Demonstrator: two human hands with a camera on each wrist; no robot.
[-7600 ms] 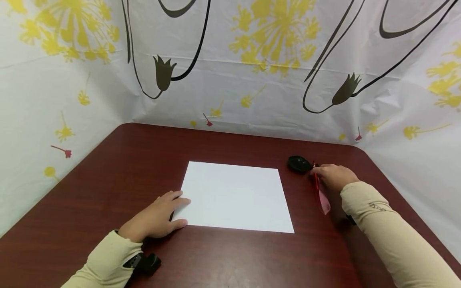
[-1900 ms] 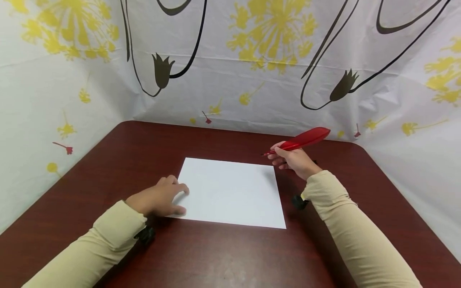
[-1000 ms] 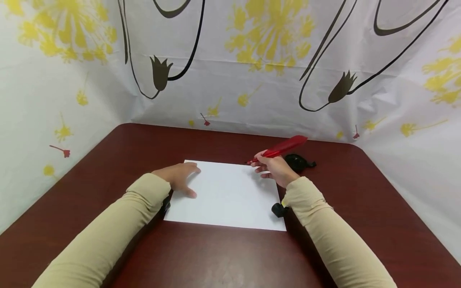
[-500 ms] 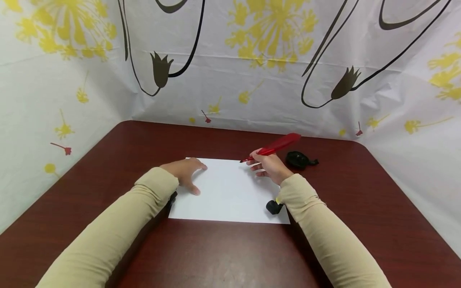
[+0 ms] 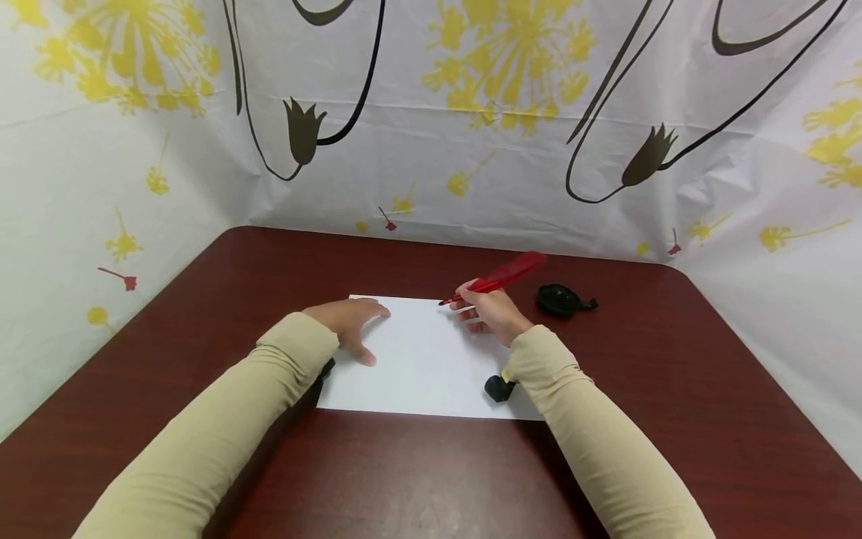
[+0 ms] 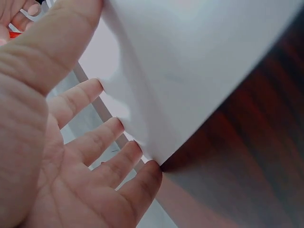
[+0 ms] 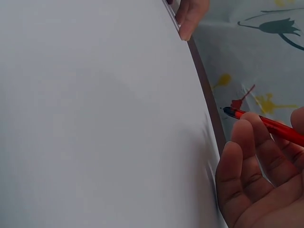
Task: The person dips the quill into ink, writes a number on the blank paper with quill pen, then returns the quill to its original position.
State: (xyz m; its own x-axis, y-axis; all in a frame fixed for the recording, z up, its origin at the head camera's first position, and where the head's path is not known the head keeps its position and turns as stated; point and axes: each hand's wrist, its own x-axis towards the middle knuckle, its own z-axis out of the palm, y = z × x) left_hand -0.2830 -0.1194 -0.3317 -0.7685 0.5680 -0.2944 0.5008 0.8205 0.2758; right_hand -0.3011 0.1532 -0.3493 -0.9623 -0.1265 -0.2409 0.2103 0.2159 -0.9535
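Judge work at an early stage: hold red feather pen (image 5: 500,278) in right hand (image 5: 491,313), see no mark on the exposed part of white paper sheet (image 5: 417,367) — rate marking as left to do. Locate pen above the sheet's far edge, pinched between thumb and fingers near its nib, tip apart from the paper; note remaining fingers loosely bent. Place left hand (image 5: 349,323) at the far left corner, fingers spread, tips at the edge. Count one pen, one sheet, two hands, one reddish-brown table (image 5: 417,471), one small black object (image 5: 557,299) right of the sheet — cannot tell its kind.
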